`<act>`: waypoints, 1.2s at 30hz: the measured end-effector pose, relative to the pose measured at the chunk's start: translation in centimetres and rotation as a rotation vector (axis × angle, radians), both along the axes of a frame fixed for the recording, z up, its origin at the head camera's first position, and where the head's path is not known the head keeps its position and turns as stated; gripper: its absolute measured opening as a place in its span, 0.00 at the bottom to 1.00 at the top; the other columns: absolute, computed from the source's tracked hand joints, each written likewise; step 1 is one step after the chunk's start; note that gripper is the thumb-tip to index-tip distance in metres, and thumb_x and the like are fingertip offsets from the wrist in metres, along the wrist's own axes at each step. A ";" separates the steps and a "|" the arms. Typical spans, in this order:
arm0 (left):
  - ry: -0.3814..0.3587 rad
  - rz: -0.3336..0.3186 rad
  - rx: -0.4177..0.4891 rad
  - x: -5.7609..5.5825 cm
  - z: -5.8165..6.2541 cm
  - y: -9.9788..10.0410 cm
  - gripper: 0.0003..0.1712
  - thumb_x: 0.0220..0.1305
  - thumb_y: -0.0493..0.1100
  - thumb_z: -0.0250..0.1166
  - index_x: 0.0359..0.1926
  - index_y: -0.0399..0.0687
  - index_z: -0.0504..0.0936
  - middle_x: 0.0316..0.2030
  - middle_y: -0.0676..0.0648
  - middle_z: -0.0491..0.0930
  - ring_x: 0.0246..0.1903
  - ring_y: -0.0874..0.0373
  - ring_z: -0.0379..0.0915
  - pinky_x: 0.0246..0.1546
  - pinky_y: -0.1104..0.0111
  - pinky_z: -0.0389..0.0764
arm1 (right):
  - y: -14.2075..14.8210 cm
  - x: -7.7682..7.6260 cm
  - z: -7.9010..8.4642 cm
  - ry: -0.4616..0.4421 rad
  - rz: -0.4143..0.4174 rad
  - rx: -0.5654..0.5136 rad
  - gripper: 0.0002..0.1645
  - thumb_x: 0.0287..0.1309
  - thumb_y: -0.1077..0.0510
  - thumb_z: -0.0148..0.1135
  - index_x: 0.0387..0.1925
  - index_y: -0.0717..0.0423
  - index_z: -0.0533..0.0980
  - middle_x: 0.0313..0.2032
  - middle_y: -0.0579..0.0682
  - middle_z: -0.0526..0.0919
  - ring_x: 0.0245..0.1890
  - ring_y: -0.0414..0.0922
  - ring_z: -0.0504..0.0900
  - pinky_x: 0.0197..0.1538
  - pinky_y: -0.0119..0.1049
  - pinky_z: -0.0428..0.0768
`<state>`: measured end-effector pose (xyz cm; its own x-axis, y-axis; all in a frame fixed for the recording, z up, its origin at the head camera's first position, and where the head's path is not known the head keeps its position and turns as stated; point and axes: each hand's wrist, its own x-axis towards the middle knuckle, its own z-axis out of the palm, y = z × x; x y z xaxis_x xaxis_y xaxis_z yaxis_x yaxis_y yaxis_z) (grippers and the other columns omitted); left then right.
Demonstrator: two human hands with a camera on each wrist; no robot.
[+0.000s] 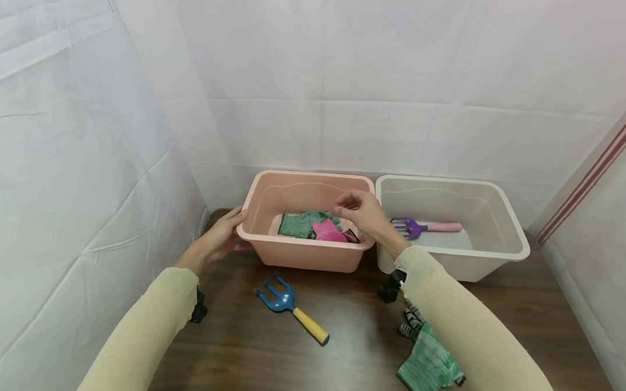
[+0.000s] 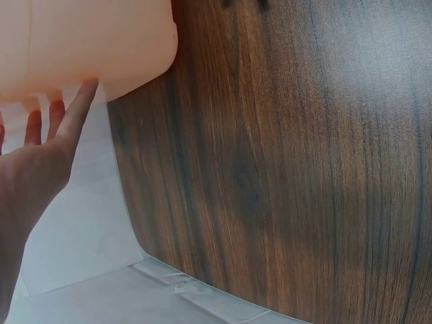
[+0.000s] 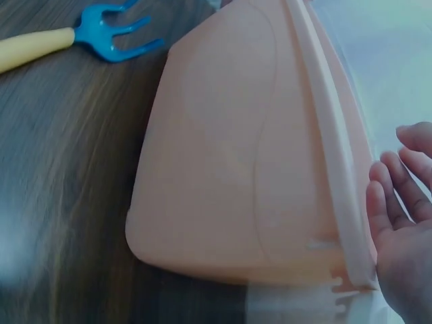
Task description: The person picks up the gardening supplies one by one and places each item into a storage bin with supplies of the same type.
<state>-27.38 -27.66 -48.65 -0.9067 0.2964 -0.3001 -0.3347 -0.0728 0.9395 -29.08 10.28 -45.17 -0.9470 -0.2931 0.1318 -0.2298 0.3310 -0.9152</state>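
Note:
A pink plastic bin (image 1: 305, 254) stands against the back wall, holding a green glove (image 1: 295, 224) and a pink glove (image 1: 327, 232). My left hand (image 1: 224, 233) touches the bin's left end, its fingers (image 2: 79, 111) stretched out against the outer wall in the left wrist view. Over the right part of the bin is my right hand (image 1: 365, 213), fingers loosely bent and nothing held. In the right wrist view that hand (image 3: 408, 223) appears beside the bin's rim (image 3: 331, 142). Below the bin, a blue hand fork (image 1: 283, 299) with a yellow handle lies on the table.
To the right, a cream bin (image 1: 494, 211) stands beside the pink one. It contains a purple hand fork (image 1: 411, 227) with a pink handle. Another green glove (image 1: 427, 359) lies on the wooden table (image 1: 236, 362), partly hidden by my right forearm. White cloth walls surround the table.

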 end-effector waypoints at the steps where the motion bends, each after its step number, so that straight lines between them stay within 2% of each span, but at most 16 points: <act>1: -0.005 0.003 0.003 -0.1 0.0 0.0 0.37 0.89 0.51 0.43 0.87 0.53 0.39 0.84 0.37 0.45 0.81 0.36 0.42 0.71 0.29 0.58 | 0.1 0.0 0.2 -0.002 0.012 0.007 0.13 0.70 0.61 0.70 0.51 0.65 0.82 0.45 0.56 0.86 0.46 0.51 0.84 0.53 0.44 0.82; 6: -0.004 -0.001 0.006 -0.2 0.1 0.1 0.37 0.89 0.51 0.43 0.87 0.53 0.38 0.84 0.37 0.44 0.82 0.36 0.42 0.71 0.28 0.56 | 1.1 0.4 1.5 0.000 0.068 0.064 0.15 0.70 0.55 0.72 0.51 0.59 0.83 0.46 0.55 0.86 0.47 0.51 0.84 0.53 0.46 0.83; 11: -0.010 -0.006 -0.001 -0.1 0.0 0.2 0.38 0.88 0.52 0.44 0.87 0.53 0.39 0.84 0.38 0.44 0.82 0.37 0.41 0.72 0.29 0.57 | 2.2 1.1 2.3 0.053 0.121 0.119 0.16 0.69 0.54 0.73 0.52 0.59 0.83 0.47 0.59 0.87 0.47 0.50 0.84 0.55 0.48 0.83; 16: -0.014 0.001 -0.006 -0.1 -0.1 0.2 0.38 0.88 0.52 0.44 0.87 0.53 0.39 0.84 0.39 0.45 0.82 0.38 0.42 0.71 0.29 0.58 | 3.4 2.0 2.4 0.082 0.153 0.144 0.14 0.68 0.56 0.73 0.51 0.59 0.84 0.44 0.53 0.87 0.46 0.48 0.85 0.55 0.45 0.85; 23: -0.005 -0.002 -0.006 -0.1 -0.1 0.1 0.38 0.88 0.53 0.44 0.87 0.53 0.39 0.84 0.37 0.44 0.81 0.37 0.42 0.71 0.29 0.58 | 5.2 3.7 2.8 0.113 0.185 0.164 0.12 0.67 0.60 0.73 0.49 0.60 0.84 0.43 0.54 0.87 0.45 0.48 0.85 0.51 0.44 0.86; 28: 0.000 -0.004 -0.010 -0.1 -0.1 0.1 0.38 0.89 0.53 0.43 0.87 0.53 0.39 0.84 0.37 0.43 0.81 0.36 0.42 0.72 0.29 0.58 | 6.8 5.1 2.7 0.125 0.187 0.191 0.13 0.67 0.58 0.74 0.50 0.59 0.85 0.43 0.52 0.88 0.46 0.46 0.84 0.52 0.44 0.85; 32: 0.005 -0.004 -0.005 -0.1 0.0 0.1 0.37 0.89 0.51 0.43 0.87 0.52 0.39 0.84 0.37 0.44 0.81 0.37 0.42 0.72 0.29 0.57 | 7.9 6.0 2.6 0.133 0.187 0.200 0.13 0.67 0.56 0.74 0.49 0.56 0.85 0.42 0.48 0.88 0.44 0.45 0.85 0.50 0.40 0.86; 36: 0.006 -0.002 -0.003 -0.1 0.0 0.0 0.37 0.89 0.52 0.43 0.87 0.52 0.39 0.84 0.37 0.44 0.81 0.37 0.42 0.72 0.29 0.57 | 8.6 6.6 2.5 0.110 0.199 0.185 0.14 0.66 0.56 0.75 0.49 0.58 0.85 0.42 0.47 0.88 0.44 0.46 0.85 0.50 0.39 0.85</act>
